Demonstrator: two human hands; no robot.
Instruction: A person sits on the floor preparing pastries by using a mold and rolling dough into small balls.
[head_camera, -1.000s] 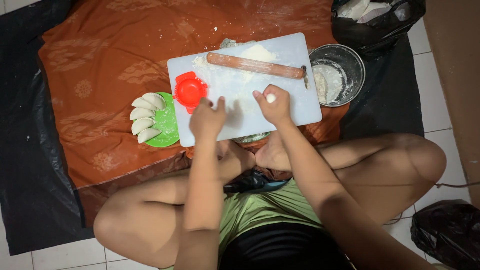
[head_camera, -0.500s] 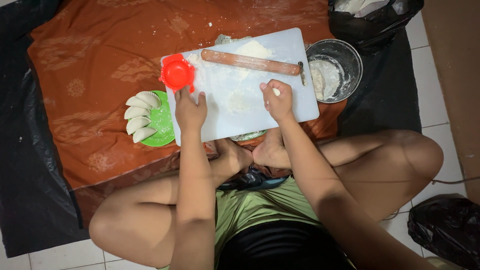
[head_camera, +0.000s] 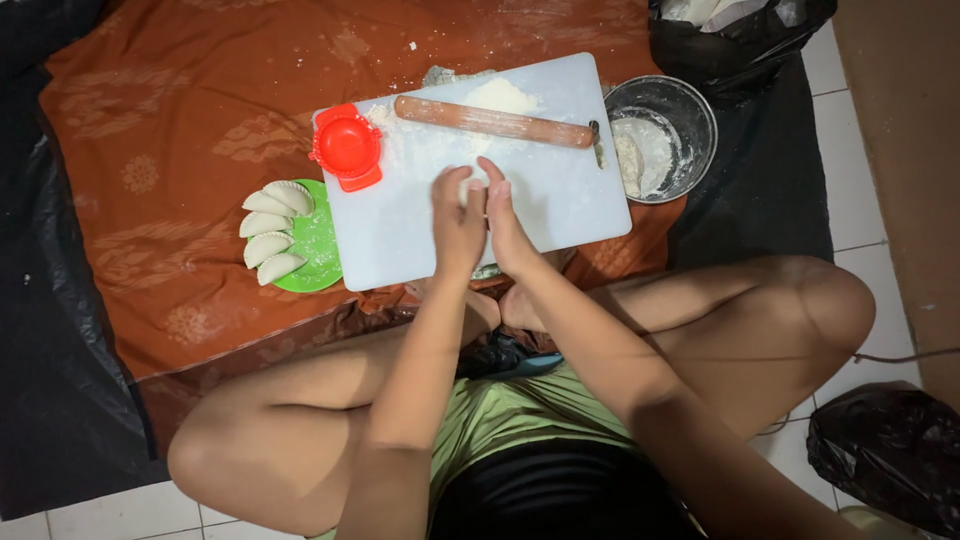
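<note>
— Over the middle of the white cutting board (head_camera: 560, 215), what are the hands doing?

— The left hand (head_camera: 458, 222) and right hand (head_camera: 507, 222) are pressed together, palm to palm. Half a second ago they were apart, each flat on the board. The small piece of dough the right hand held earlier is hidden now, so I cannot tell whether it sits between the palms.

— And around the board?

— The wooden rolling pin (head_camera: 493, 121) lies along the board's far edge beside a flour heap (head_camera: 500, 95). The red dumpling press (head_camera: 346, 147) sits on the board's far-left corner. Left of the board, a green plate (head_camera: 322, 245) holds four folded dumplings (head_camera: 268, 232). Right of the board stands a metal bowl (head_camera: 690, 110) of flour.
</note>
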